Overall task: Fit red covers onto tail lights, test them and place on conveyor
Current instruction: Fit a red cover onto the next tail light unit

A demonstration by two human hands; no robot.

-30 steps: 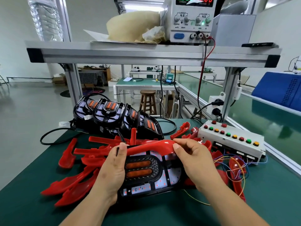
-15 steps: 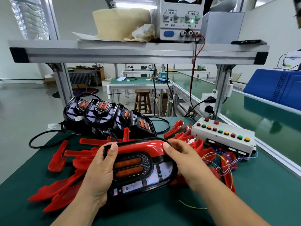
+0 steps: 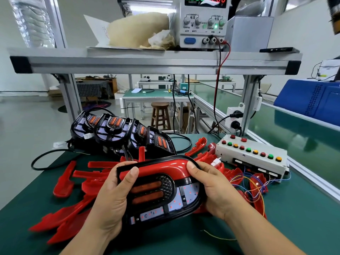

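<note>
Two hands (image 3: 112, 197) (image 3: 215, 188) grip tail light (image 3: 165, 201) | red cover (image 3: 161, 168) atop | underside hidden

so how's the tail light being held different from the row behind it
The held tail light wears a red cover on top; the row of tail lights has none. The left hand and right hand grip the held one; the row stands on the table. Both: black housings, orange strips.
</note>
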